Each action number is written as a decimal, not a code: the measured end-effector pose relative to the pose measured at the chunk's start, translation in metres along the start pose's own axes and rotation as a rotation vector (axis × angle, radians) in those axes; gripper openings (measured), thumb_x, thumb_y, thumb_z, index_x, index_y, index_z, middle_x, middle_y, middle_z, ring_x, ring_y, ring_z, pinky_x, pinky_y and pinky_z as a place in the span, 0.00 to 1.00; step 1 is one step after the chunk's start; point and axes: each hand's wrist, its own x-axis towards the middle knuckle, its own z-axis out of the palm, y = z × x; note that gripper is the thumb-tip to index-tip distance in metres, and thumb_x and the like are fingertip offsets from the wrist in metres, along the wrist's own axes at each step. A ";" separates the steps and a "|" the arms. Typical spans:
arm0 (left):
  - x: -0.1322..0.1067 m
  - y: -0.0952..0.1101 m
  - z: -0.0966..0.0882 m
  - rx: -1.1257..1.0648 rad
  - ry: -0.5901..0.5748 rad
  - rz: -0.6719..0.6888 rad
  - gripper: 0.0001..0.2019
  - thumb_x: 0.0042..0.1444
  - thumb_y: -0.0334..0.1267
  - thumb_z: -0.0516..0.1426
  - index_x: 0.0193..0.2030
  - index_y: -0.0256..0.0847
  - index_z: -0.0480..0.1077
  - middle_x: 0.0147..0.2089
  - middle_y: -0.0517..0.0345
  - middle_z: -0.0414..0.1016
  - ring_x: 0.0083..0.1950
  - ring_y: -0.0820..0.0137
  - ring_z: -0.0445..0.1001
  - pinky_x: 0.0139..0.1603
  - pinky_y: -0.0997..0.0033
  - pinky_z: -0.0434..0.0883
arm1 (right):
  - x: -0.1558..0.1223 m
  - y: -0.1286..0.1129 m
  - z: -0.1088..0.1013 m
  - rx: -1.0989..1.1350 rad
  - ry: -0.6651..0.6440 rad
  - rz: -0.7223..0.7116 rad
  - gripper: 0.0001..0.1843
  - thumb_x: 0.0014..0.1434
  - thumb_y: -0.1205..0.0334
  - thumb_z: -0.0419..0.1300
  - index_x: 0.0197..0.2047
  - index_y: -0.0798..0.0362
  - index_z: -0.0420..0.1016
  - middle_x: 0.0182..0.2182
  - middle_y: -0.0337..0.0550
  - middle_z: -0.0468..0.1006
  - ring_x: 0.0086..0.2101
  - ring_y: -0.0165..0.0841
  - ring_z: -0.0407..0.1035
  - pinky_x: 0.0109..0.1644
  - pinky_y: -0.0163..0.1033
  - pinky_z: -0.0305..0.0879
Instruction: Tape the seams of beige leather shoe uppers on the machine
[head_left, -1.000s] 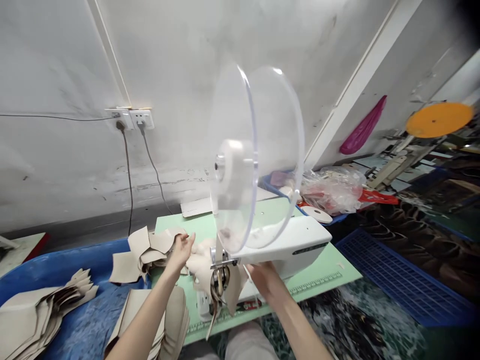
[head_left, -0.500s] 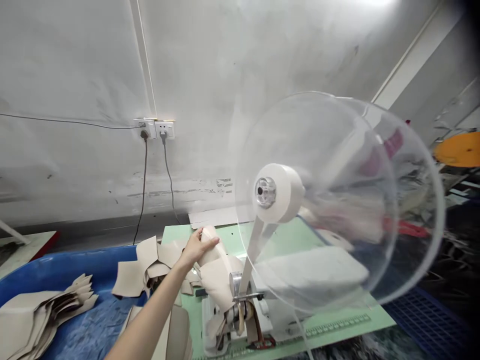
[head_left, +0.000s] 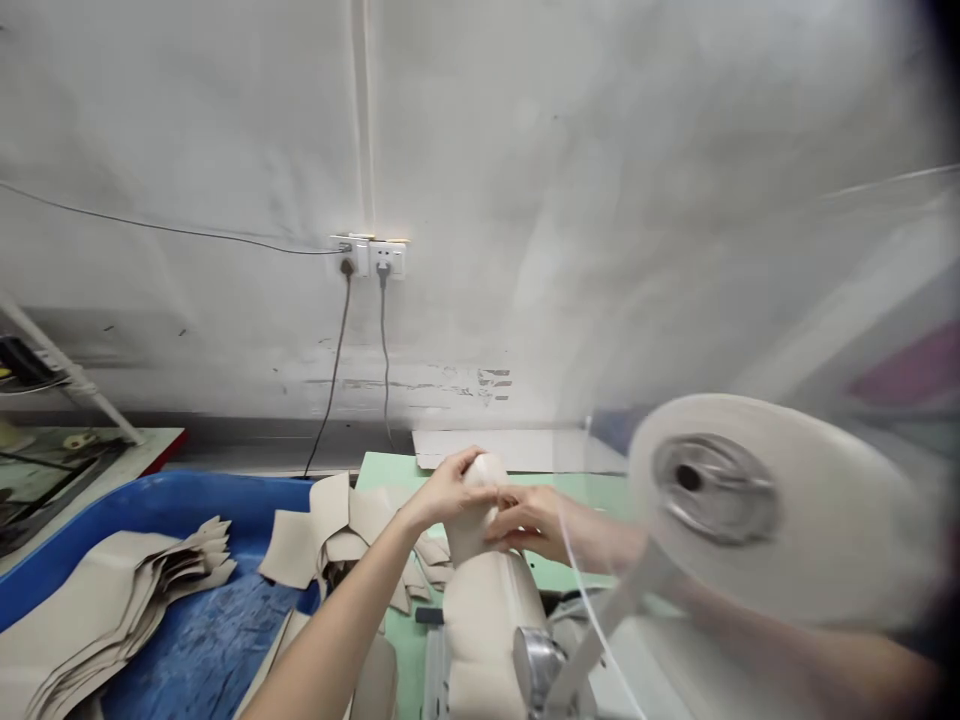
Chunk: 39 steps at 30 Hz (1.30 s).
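My left hand (head_left: 448,488) and my right hand (head_left: 531,523) meet over the top end of a beige leather piece (head_left: 480,590). Both pinch it, fingers curled round its rounded tip. The piece runs down toward the metal head of a white machine (head_left: 534,662) on a green table (head_left: 390,470). A white tape roll (head_left: 780,510) on a clear plastic reel fills the right side, very close and blurred, and covers part of my right forearm.
A blue tub (head_left: 187,500) at the left holds stacks of beige cut pieces (head_left: 127,590). More beige pieces (head_left: 337,525) lie heaped on the table's left end. Two plugs sit in a wall socket (head_left: 371,257) behind. A glass-topped surface (head_left: 67,450) is at far left.
The view has swung left and closer to the reel. My left hand has moved right along the beige piece, and my right hand has come up from the machine to join it.
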 end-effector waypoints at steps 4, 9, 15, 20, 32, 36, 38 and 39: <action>0.004 -0.005 0.003 0.022 -0.015 0.108 0.20 0.50 0.38 0.63 0.52 0.42 0.72 0.51 0.52 0.77 0.51 0.59 0.73 0.52 0.68 0.68 | -0.002 0.043 0.007 -0.508 -0.119 -0.159 0.11 0.53 0.68 0.57 0.31 0.44 0.80 0.34 0.44 0.77 0.26 0.36 0.67 0.30 0.43 0.59; 0.012 -0.012 -0.007 0.460 -0.016 0.108 0.23 0.52 0.37 0.60 0.56 0.52 0.70 0.50 0.55 0.78 0.49 0.57 0.74 0.48 0.66 0.68 | 0.002 0.060 -0.011 -0.610 0.105 -0.264 0.06 0.57 0.62 0.59 0.38 0.44 0.75 0.32 0.43 0.75 0.27 0.37 0.67 0.31 0.44 0.62; 0.008 0.019 -0.044 0.676 -0.180 0.164 0.14 0.50 0.34 0.59 0.45 0.47 0.75 0.37 0.57 0.78 0.36 0.62 0.74 0.32 0.72 0.63 | 0.032 0.027 -0.027 -0.305 0.021 -0.094 0.24 0.50 0.58 0.65 0.51 0.49 0.70 0.48 0.44 0.75 0.48 0.45 0.68 0.52 0.46 0.66; -0.007 0.058 -0.109 0.523 0.103 0.131 0.07 0.48 0.37 0.61 0.36 0.41 0.74 0.34 0.58 0.76 0.36 0.65 0.71 0.33 0.72 0.64 | 0.058 0.021 -0.030 -0.133 -0.139 0.085 0.22 0.47 0.54 0.67 0.46 0.53 0.77 0.42 0.43 0.79 0.43 0.45 0.72 0.45 0.43 0.68; -0.078 0.062 -0.179 0.279 0.337 -0.052 0.16 0.45 0.43 0.66 0.38 0.38 0.72 0.31 0.62 0.73 0.34 0.69 0.72 0.31 0.76 0.67 | 0.081 -0.016 -0.053 -0.393 0.102 -0.091 0.26 0.52 0.35 0.61 0.28 0.53 0.74 0.29 0.42 0.75 0.33 0.35 0.67 0.37 0.39 0.61; -0.092 0.045 -0.180 -0.057 0.485 -0.157 0.32 0.40 0.43 0.71 0.53 0.40 0.69 0.37 0.55 0.79 0.36 0.66 0.76 0.34 0.71 0.72 | 0.080 -0.012 -0.047 -0.229 0.047 -0.024 0.27 0.51 0.36 0.62 0.25 0.54 0.66 0.24 0.36 0.66 0.27 0.29 0.61 0.30 0.35 0.54; -0.095 0.038 -0.181 -0.204 0.544 -0.201 0.30 0.39 0.44 0.71 0.50 0.37 0.73 0.39 0.52 0.80 0.36 0.67 0.76 0.34 0.71 0.73 | 0.080 -0.014 -0.046 -0.103 -0.029 0.000 0.25 0.51 0.39 0.64 0.30 0.54 0.68 0.28 0.37 0.70 0.31 0.30 0.64 0.32 0.35 0.58; -0.095 0.036 -0.181 -0.262 0.568 -0.216 0.28 0.39 0.45 0.72 0.47 0.36 0.75 0.39 0.51 0.80 0.35 0.67 0.76 0.34 0.72 0.73 | 0.079 -0.016 -0.046 -0.054 -0.053 0.009 0.24 0.51 0.40 0.65 0.33 0.54 0.69 0.31 0.39 0.72 0.32 0.31 0.66 0.34 0.36 0.59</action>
